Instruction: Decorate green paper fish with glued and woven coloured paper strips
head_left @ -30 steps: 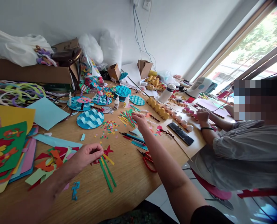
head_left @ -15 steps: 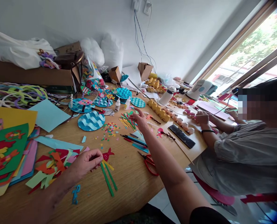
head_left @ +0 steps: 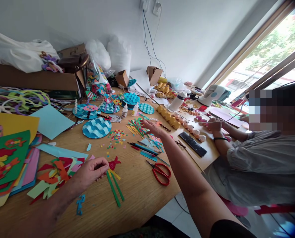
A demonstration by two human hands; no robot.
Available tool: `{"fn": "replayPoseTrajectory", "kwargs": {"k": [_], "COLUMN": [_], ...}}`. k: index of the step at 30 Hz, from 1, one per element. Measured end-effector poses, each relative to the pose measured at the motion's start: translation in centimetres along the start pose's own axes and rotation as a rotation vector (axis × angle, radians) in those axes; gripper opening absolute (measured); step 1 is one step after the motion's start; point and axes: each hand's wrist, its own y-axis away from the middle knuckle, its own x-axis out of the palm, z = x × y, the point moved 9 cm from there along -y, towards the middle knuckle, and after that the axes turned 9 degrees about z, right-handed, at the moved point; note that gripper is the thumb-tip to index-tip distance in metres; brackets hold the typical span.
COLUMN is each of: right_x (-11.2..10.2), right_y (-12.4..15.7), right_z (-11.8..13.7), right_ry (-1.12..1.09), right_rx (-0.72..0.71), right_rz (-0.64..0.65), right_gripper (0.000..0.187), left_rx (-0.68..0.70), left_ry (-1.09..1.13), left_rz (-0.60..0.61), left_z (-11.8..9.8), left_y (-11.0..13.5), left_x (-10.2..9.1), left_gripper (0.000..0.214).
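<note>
Near the front of the table, my left hand is closed in a pinch on several thin paper strips; green strips and yellow strips hang from its fingertips. Just beyond those fingers lies a red paper fish. My right hand reaches forward, fingers stretched out, over the right side of a pile of coloured paper strips. Nothing shows in that hand. Red-handled scissors rest on the table below my right forearm, close to several dark pencils.
Paper scraps and stacked coloured sheets lie left. Paper confetti, a blue wavy disc and glue bottles stand farther back. A phone lies right, beside a seated person working with their hands.
My right hand has shifted slightly right and nearer, with its fingers spreading flatter above the strips. My left hand keeps its pinch in place. The scissors are now more fully uncovered.
</note>
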Motion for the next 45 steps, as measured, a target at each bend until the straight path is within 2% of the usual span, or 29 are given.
{"fn": "replayPoseTrajectory", "kwargs": {"k": [2, 6, 11, 13, 16, 18, 21, 24, 33, 45], "right_x": [-0.3, -1.3, -1.4, 0.3, 6.5, 10.3, 14.3, 16.1, 17.5, 20.1], "right_y": [0.1, 0.0, 1.5, 3.0, 5.7, 7.6, 9.0, 9.7, 10.7, 9.5], "right_z": [0.3, 2.1, 5.1, 6.5, 9.6, 10.3, 9.9, 9.6, 9.3, 5.8], "right_ry": [0.136, 0.509, 0.593, 0.605, 0.625, 0.656, 0.678, 0.724, 0.821, 1.009], "right_rx": [-0.014, -0.036, -0.031, -0.068, -0.418, -0.567, -0.645, -0.687, -0.697, -0.565], "right_rz": [-0.021, -0.160, -0.357, -0.398, -0.260, -0.202, -0.148, -0.154, -0.162, -0.074], "right_gripper": [0.048, 0.037, 0.028, 0.020, 0.013, 0.014, 0.020, 0.017, 0.021, 0.018], "left_rx": [0.002, 0.005, 0.025, 0.036, 0.020, 0.025, 0.048, 0.052, 0.067, 0.085], "left_ry": [-0.006, -0.014, 0.015, 0.064, 0.125, 0.134, 0.114, 0.085, -0.077, -0.443], "left_rz": [0.003, 0.011, -0.083, -0.102, -0.128, -0.128, -0.089, -0.061, 0.006, -0.042], "left_z": [-0.1, -0.1, -0.6, -0.9, -0.9, -1.0, -1.4, -1.7, -1.1, 0.1], "left_y": [-0.1, 0.0, 0.2, 0.0, -0.6, -1.0, -1.5, -1.9, -3.2, -4.2], "left_x": [0.1, 0.3, -0.9, -1.6, -2.6, -2.9, -2.5, -2.0, -1.2, -1.8], "left_gripper": [0.032, 0.032, 0.031, 0.031, 0.032, 0.032, 0.030, 0.028, 0.022, 0.019]}}
